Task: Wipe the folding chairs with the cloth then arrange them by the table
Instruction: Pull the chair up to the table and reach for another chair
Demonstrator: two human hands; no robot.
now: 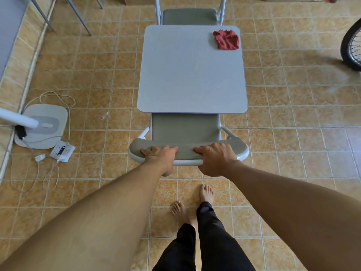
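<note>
A grey folding chair (185, 128) stands unfolded at the near side of a small square grey table (191, 75), its seat partly under the tabletop. My left hand (160, 155) and my right hand (214, 157) both grip the top of its padded backrest. A second grey folding chair (189, 16) stands at the far side of the table. A crumpled red cloth (226, 39) lies on the table's far right corner, away from both hands.
A white fan base (42, 126) with a power strip (62, 151) and loose cables lies on the tiled floor at left. Metal legs (78, 16) stand at the far left. A bicycle wheel (351, 45) is at the right edge. My bare feet (195, 202) stand behind the chair.
</note>
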